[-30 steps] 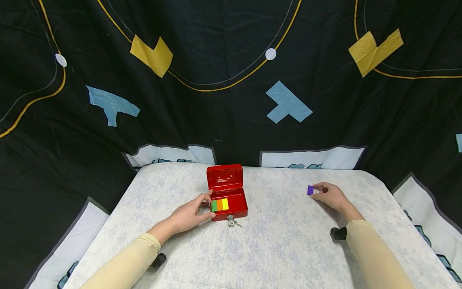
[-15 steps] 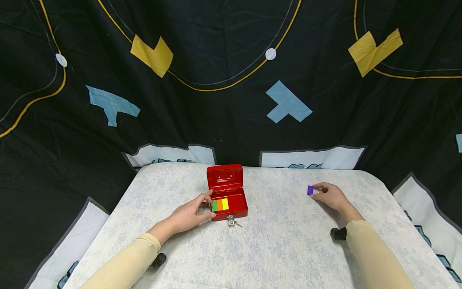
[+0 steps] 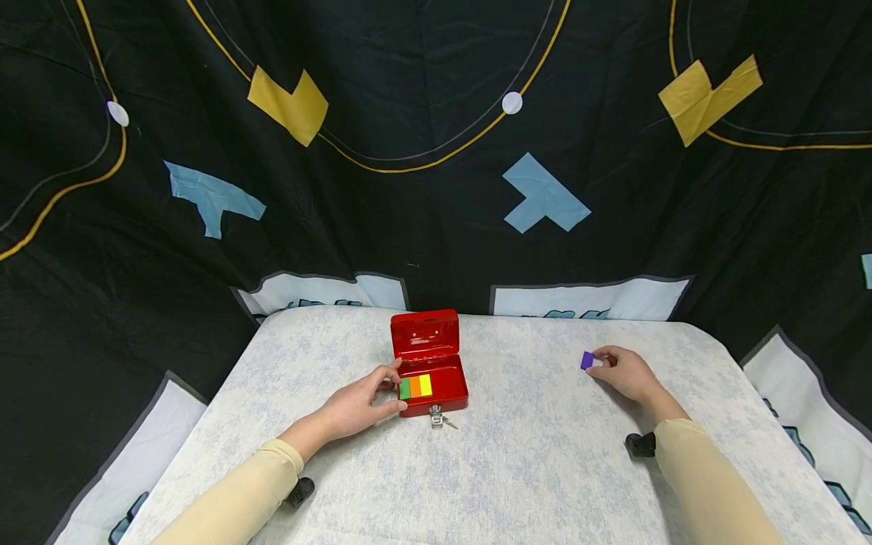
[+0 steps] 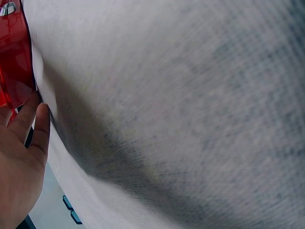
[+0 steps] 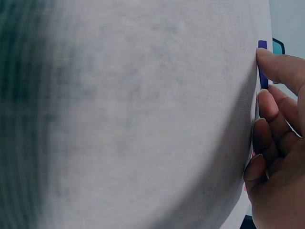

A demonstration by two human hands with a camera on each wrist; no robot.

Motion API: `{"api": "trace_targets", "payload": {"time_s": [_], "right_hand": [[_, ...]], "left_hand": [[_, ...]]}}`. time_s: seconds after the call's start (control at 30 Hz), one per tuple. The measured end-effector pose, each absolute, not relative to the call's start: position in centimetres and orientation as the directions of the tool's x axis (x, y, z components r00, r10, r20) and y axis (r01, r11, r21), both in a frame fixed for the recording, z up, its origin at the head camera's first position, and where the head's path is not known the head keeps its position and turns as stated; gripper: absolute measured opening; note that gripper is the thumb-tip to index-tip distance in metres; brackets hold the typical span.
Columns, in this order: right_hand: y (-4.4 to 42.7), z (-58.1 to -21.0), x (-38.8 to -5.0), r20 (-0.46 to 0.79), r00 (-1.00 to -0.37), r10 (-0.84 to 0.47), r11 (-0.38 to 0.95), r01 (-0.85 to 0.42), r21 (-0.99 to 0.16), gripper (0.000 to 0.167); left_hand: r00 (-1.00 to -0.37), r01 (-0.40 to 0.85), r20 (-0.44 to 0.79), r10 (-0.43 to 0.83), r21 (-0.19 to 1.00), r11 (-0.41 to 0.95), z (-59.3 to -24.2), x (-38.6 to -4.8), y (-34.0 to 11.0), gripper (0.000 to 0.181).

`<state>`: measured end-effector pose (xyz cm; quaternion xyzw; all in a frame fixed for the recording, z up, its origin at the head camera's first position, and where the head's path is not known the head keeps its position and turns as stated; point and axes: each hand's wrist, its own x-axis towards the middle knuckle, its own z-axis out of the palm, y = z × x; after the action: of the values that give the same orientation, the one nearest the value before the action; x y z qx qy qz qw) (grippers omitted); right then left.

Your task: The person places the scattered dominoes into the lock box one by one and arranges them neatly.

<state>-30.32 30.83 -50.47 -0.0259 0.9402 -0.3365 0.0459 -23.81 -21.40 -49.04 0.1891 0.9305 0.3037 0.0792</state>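
Observation:
A red metal cash box (image 3: 450, 382) stands with its lid (image 3: 425, 333) raised, left of the table's middle. Inside, along the left, lie a green block (image 3: 405, 388), an orange block (image 3: 415, 387) and a yellow block (image 3: 425, 384), side by side. My left hand (image 3: 357, 401) rests against the box's left side, thumb near the front corner and forefinger farther back. Its outer fingers look fairly straight in the left wrist view. My right hand (image 3: 630, 372) pinches a small purple block (image 3: 587, 360) between thumb and fingers, at or just above the tabletop; which, I cannot tell.
A silver lock with keys (image 3: 439, 417) hangs at the box's front. The table (image 3: 524, 454) has a pale patterned cloth. Behind it hangs a dark curtain (image 3: 436, 242). A wrist camera (image 3: 640, 445) sits under the right sleeve, another (image 3: 300, 492) under the left.
The purple block has tilted slightly in my right hand, which has barely shifted. My left hand and the box keep their places.

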Motion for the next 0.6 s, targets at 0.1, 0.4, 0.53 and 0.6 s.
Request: {"api": "trace_targets", "payload": {"time_s": [0.1, 0.4, 0.53, 0.6], "right_hand": [[30.9, -50.6, -30.4, -0.064, -0.995, -0.082, 0.773, -0.023, -0.634, 0.051], [30.4, -49.9, -30.4, -0.072, -0.994, -0.077, 0.762, -0.013, -0.647, 0.054], [29.9, -49.6, -30.6, -0.062, -0.994, -0.091, 0.75, -0.027, -0.661, 0.055], [29.6, -49.5, -30.6, -0.055, -0.993, -0.105, 0.739, -0.041, -0.672, 0.054]], "left_hand": [[-0.915, 0.305, -0.033, 0.402, 0.595, 0.744, -49.0, -23.8, -21.4, 0.04], [-0.914, 0.307, -0.032, 0.404, 0.597, 0.742, -49.0, -23.8, -21.4, 0.04], [-0.914, 0.304, -0.039, 0.404, 0.595, 0.744, -49.1, -23.9, -21.4, 0.04], [-0.914, 0.303, -0.04, 0.404, 0.595, 0.744, -49.1, -23.9, -21.4, 0.04]]}}
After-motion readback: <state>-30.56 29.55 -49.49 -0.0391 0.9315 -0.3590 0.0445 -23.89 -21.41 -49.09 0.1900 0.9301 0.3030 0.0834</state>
